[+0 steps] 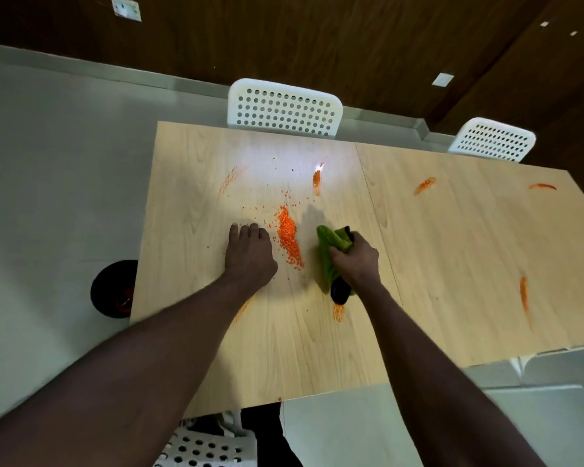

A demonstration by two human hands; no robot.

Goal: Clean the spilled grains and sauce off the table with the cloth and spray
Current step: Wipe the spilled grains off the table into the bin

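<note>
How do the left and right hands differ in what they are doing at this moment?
The left hand lies flat and empty, palm down on the table, while the right hand is closed around the green cloth. The left hand sits on the left side of the pile of orange grains; the right hand is on its right side. Both reach to about the same depth, flanking the pile.

A dining room: wooden table [452, 264], perforated white chairs [285, 109], wood-panelled wall [317, 35].
</note>
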